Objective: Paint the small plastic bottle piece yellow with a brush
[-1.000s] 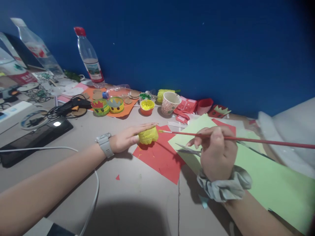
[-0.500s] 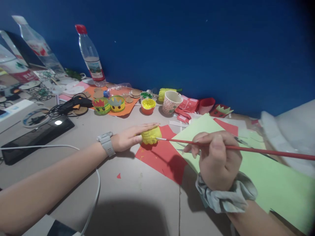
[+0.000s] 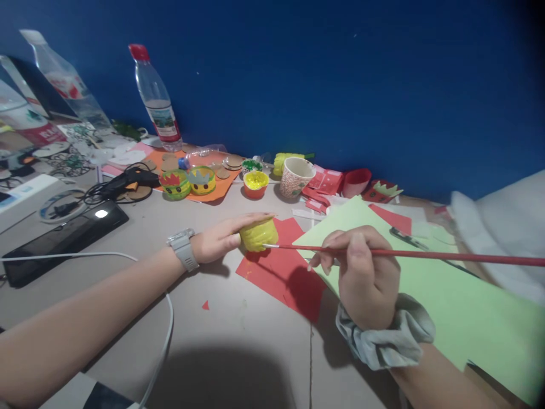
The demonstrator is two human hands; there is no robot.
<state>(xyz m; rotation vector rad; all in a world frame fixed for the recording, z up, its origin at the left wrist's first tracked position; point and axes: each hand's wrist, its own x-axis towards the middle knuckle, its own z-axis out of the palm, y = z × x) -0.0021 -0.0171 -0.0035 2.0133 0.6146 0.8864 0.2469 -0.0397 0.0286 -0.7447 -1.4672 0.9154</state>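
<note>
My left hand (image 3: 221,238), with a grey watch on its wrist, grips a small yellow-painted cup-shaped piece (image 3: 258,234) over a red paper sheet (image 3: 285,270). My right hand (image 3: 361,278), a grey scrunchie round its wrist, pinches a long red-handled paintbrush (image 3: 426,255). The brush tip touches the right side of the yellow piece. A large light-green paper sheet (image 3: 460,307) lies under and to the right of my right hand.
A dish of yellow paint (image 3: 255,183), a patterned paper cup (image 3: 294,177), two decorated round pieces (image 3: 187,183) and a water bottle (image 3: 156,102) stand along the blue wall. A black tablet (image 3: 59,238), a white cable and a glue gun (image 3: 128,180) lie at left.
My right hand has slid left, bringing the brush tip up against the yellow piece. The left hand has turned the piece slightly but stayed in place.
</note>
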